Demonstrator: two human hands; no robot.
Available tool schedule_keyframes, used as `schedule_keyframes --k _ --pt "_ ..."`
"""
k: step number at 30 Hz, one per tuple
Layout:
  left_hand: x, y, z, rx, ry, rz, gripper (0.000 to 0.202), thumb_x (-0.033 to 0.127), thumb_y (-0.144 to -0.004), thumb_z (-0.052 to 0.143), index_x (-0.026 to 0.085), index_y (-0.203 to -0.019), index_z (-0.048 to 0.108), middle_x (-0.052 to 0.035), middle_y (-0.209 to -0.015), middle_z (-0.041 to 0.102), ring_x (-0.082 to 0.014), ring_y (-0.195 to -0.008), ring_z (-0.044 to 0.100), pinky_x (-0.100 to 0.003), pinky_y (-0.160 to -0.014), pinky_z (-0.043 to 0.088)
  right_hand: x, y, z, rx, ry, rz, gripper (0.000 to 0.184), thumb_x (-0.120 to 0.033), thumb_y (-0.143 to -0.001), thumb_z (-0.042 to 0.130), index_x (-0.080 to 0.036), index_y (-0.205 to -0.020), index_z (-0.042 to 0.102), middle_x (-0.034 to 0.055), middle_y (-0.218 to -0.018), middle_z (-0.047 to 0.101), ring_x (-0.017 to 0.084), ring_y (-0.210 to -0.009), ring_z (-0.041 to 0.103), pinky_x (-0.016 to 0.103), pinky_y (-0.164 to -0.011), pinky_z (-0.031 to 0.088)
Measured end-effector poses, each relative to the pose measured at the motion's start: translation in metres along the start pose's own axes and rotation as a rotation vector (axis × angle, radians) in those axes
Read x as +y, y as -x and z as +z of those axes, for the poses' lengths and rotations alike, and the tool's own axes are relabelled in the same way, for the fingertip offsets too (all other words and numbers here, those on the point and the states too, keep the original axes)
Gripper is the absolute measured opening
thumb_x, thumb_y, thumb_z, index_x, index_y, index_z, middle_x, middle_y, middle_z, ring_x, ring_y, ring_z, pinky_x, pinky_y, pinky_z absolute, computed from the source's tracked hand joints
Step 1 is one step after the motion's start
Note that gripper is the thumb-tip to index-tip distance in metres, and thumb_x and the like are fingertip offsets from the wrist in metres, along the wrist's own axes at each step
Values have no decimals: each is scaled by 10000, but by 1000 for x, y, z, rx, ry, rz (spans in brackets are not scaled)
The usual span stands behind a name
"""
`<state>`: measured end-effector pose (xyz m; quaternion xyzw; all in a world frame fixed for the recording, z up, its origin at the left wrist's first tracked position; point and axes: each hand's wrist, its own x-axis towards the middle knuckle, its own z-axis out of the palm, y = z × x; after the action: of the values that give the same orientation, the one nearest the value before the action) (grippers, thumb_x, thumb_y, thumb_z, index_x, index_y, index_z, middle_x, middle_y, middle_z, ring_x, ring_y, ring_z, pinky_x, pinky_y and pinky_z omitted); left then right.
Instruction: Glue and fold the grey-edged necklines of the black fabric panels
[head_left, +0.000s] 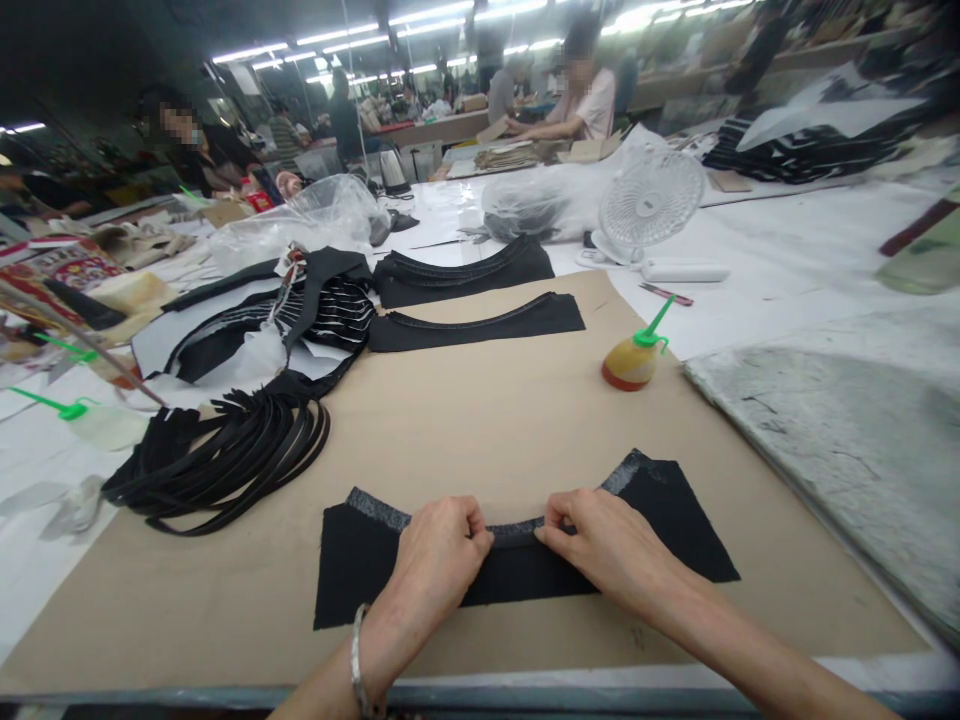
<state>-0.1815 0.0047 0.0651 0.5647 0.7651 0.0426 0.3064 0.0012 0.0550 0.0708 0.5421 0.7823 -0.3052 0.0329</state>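
Near the counter's front edge, left hand and right hand pinch black fabric; uneven tugging could pucker its curve.

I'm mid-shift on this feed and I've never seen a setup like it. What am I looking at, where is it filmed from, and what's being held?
There is no machine here: these are a person's bare hands, filmed by a camera on that person's head, looking forward and down. The left hand, with a bracelet on its wrist, and the right hand seem to pinch the curved upper edge of a black piece. It lies on a brown sheet. Farther back on the sheet are similar dark pieces and a bottle with a green spout; a bundle of black strips lies to the left. Beyond stands a fan.
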Motion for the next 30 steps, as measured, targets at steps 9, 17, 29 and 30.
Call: schedule_keyframes --k 9,17,29,30 --pt "-2 -1 1 3 -1 8 114 283 -740 551 225 -679 630 2 -646 628 -162 -646 560 -274 -569 247 1 0 2 9 -5 -11 184 -264 -824 530 -212 -709 664 32 -691 681 178 -687 602 263 -575 272" --pt "1 0 1 14 -13 -20 109 275 -739 560 224 -685 640 7 -666 644 -146 -651 553 -261 -571 243 3 -3 7 7 20 2 167 -294 -815 554 -228 -712 668 26 -703 689 184 -706 616 265 -572 269" --pt "1 2 4 48 -56 -15 121 258 -734 525 228 -672 624 0 -643 635 -155 -640 537 -266 -570 237 2 0 8 15 50 2 173 -280 -821 545 -224 -711 667 37 -731 705 195 -732 639 264 -574 280" --pt "0 2 5 49 -52 -10 121 259 -735 525 228 -671 624 0 -643 634 -153 -636 535 -266 -569 238 3 0 8 13 48 4 171 -282 -821 548 -225 -711 667 36 -733 706 195 -735 640 264 -575 281"
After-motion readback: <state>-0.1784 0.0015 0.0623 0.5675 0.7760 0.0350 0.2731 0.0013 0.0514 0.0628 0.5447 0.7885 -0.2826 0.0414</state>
